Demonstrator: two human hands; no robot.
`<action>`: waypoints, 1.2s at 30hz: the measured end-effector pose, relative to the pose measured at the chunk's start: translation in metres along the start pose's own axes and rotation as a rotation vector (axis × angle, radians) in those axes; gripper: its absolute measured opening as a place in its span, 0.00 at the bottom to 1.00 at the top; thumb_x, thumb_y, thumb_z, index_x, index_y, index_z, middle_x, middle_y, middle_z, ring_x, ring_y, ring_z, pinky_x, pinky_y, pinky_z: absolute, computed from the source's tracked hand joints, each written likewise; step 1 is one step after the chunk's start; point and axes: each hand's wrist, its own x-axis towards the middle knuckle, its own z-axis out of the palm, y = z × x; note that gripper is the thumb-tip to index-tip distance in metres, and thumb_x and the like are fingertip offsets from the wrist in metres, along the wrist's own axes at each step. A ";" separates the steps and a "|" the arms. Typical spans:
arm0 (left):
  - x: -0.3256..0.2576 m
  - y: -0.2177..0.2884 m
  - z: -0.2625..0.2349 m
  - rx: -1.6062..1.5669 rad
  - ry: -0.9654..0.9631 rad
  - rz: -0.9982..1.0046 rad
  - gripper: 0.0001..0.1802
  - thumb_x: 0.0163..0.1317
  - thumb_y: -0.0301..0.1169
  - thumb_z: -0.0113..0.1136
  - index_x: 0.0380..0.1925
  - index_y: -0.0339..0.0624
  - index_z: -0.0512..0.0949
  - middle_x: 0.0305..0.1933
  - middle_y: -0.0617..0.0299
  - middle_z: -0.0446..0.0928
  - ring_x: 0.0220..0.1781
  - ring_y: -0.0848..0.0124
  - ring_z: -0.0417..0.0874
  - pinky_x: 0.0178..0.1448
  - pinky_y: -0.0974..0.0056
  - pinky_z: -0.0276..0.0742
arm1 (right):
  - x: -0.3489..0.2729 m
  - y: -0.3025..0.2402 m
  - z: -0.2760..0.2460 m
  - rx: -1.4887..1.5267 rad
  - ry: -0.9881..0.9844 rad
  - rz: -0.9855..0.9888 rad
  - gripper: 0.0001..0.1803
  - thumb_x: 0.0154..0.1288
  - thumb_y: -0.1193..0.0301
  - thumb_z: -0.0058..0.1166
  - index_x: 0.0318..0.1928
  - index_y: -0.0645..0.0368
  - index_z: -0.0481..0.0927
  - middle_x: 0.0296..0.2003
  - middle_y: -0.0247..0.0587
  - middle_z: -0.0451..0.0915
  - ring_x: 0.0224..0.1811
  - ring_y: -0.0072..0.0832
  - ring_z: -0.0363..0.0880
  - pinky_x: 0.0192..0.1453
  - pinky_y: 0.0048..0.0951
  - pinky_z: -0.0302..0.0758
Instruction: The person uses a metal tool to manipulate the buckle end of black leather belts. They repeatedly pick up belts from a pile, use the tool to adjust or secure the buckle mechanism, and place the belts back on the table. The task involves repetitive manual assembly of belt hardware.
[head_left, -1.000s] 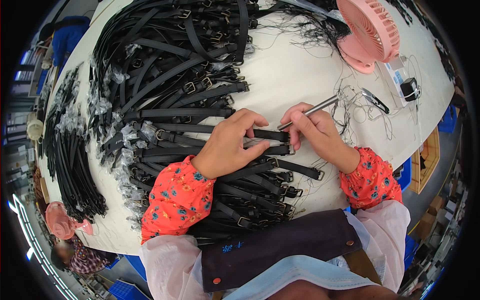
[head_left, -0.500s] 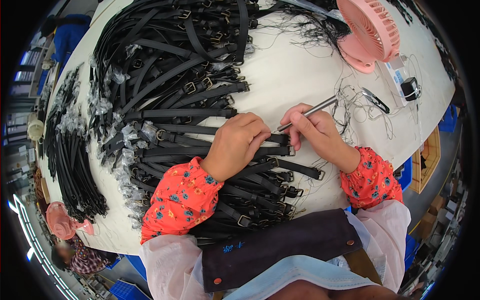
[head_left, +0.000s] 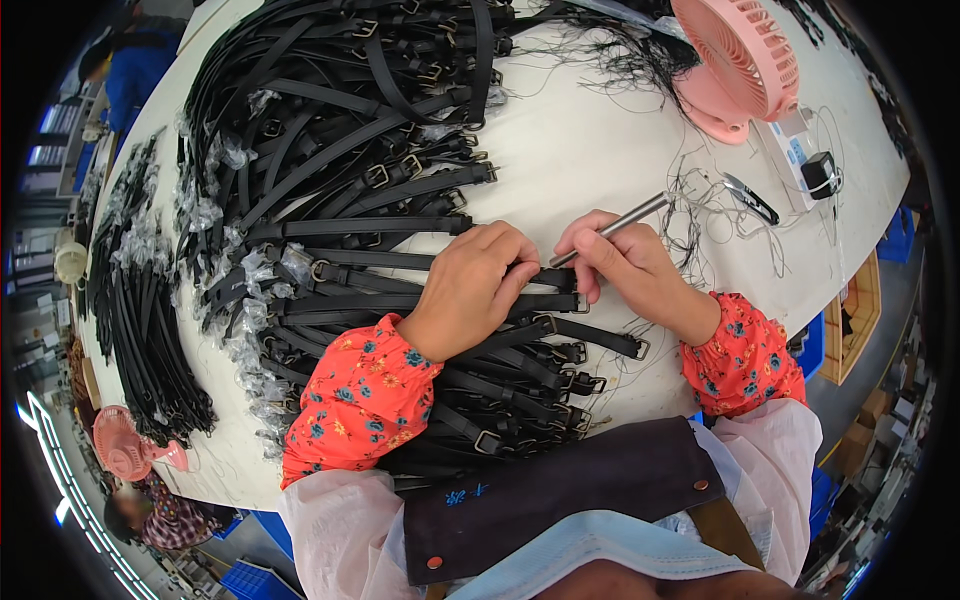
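Observation:
Many black belts (head_left: 385,227) with metal buckles lie in a thick layer over the left and middle of the white table. My left hand (head_left: 473,287) is closed, thumb and fingers pinched on the end of one black belt (head_left: 553,277). Its fingers hide most of the gripped part. In my right hand (head_left: 628,268) I hold a slim silver pen-like tool (head_left: 622,219), its tip pointing down-left at my left fingertips. Whether the tip touches the belt, I cannot tell. My right fingers are beside the buckle end.
A pink fan (head_left: 738,65) stands at the far right, near loose black threads (head_left: 610,55). A box cutter (head_left: 750,198) and a black plug adapter (head_left: 820,175) lie on the right. Another belt bundle (head_left: 150,340) and a second pink fan (head_left: 122,443) are at left.
The silver tool and my right fingers have shifted slightly left, closer to my left fingertips. My left hand stays almost in place. A person in blue at the far left has moved a little.

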 end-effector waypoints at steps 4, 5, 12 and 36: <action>0.000 0.000 0.000 -0.002 -0.013 -0.014 0.04 0.64 0.25 0.64 0.36 0.39 0.78 0.35 0.56 0.77 0.37 0.54 0.78 0.43 0.56 0.73 | 0.000 0.000 0.000 0.006 0.001 0.009 0.25 0.83 0.62 0.45 0.32 0.69 0.81 0.40 0.41 0.82 0.25 0.19 0.78 0.31 0.22 0.77; 0.000 0.000 -0.001 -0.005 -0.013 -0.010 0.03 0.64 0.24 0.63 0.36 0.39 0.78 0.34 0.56 0.77 0.37 0.56 0.78 0.42 0.57 0.73 | 0.000 0.000 0.000 0.006 -0.001 0.006 0.25 0.83 0.62 0.45 0.32 0.69 0.81 0.40 0.40 0.82 0.25 0.19 0.78 0.31 0.22 0.77; 0.000 0.002 -0.008 -0.201 0.017 -0.180 0.06 0.64 0.19 0.62 0.40 0.38 0.80 0.40 0.58 0.78 0.34 0.66 0.79 0.40 0.63 0.75 | -0.001 -0.003 0.001 0.041 0.023 0.019 0.25 0.83 0.62 0.45 0.31 0.68 0.81 0.36 0.40 0.82 0.25 0.19 0.78 0.31 0.21 0.76; -0.002 -0.002 -0.007 -0.011 -0.099 0.073 0.09 0.58 0.20 0.64 0.37 0.40 0.76 0.41 0.57 0.78 0.44 0.54 0.77 0.51 0.57 0.73 | -0.002 0.001 -0.003 -0.055 -0.067 0.001 0.21 0.83 0.61 0.46 0.42 0.68 0.82 0.32 0.35 0.81 0.25 0.16 0.78 0.31 0.20 0.77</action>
